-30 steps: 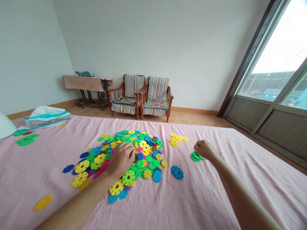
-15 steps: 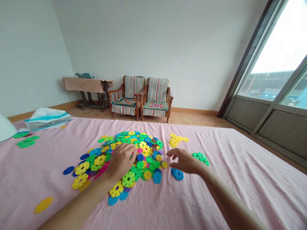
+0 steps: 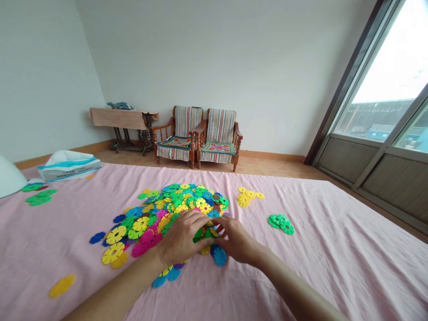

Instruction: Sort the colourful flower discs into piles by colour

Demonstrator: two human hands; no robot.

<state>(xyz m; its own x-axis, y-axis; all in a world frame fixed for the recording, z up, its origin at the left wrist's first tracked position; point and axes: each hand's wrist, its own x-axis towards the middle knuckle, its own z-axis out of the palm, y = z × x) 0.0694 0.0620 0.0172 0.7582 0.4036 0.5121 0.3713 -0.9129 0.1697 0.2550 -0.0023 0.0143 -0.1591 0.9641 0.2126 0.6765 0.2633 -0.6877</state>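
A heap of flat plastic snowflake discs (image 3: 177,207) in green, yellow, blue and pink lies on the pink bedsheet. At its near edge, my left hand (image 3: 183,238) curls over a small clump of green discs (image 3: 203,235). My right hand (image 3: 236,238) comes in from the other side, its fingertips at that same clump. A blue disc (image 3: 220,256) lies just under my right hand's fingers. The hands nearly meet and hide part of the heap.
A yellow group (image 3: 245,198) and a green group (image 3: 280,223) of discs lie right of the heap on the pink bedsheet (image 3: 317,254). More green discs (image 3: 39,197) and a tissue pack (image 3: 69,166) are far left. Two wooden armchairs (image 3: 200,136) stand beyond, by a window (image 3: 377,76).
My right hand has moved left to meet my left hand. My left hand has slid toward the heap's near edge, with green discs now gathered under it.
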